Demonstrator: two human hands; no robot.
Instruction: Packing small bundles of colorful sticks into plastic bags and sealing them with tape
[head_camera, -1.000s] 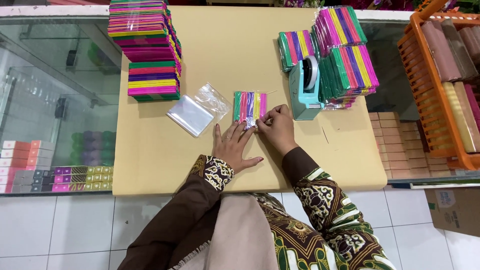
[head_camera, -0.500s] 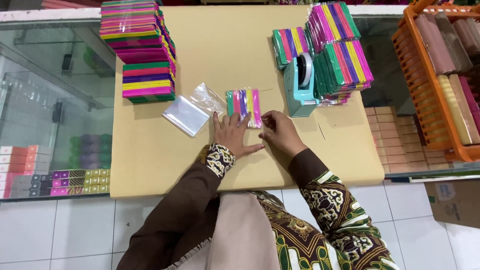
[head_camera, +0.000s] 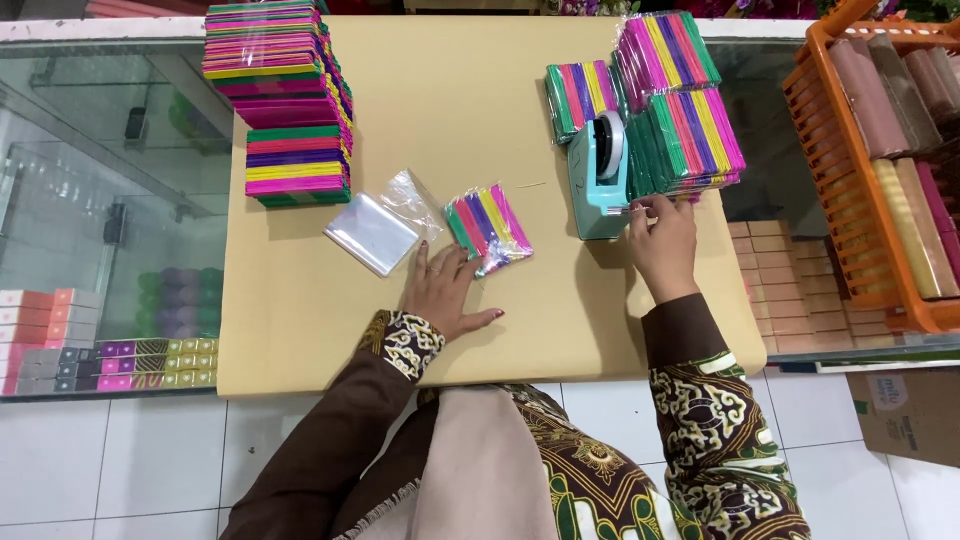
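A small clear-wrapped pack of coloured strips (head_camera: 488, 226) lies on the tan board (head_camera: 480, 330). My left hand (head_camera: 445, 290) rests flat beside it, fingers spread, fingertips touching its lower edge. My right hand (head_camera: 660, 240) is at the front of the teal tape dispenser (head_camera: 598, 175), thumb and fingers pinched at the tape end by the cutter. A pile of empty clear sleeves (head_camera: 372, 232) lies left of the pack.
A tall stack of coloured packs (head_camera: 285, 95) stands at the back left; wrapped packs (head_camera: 680, 100) are piled behind the dispenser. An orange crate (head_camera: 880, 160) with rolls is at the right. Glass cases flank the board, a cardboard box (head_camera: 905, 415) sits low right.
My right hand has left the pack and moved right to the tape dispenser. My left hand stays by the pack, which now lies slightly tilted.
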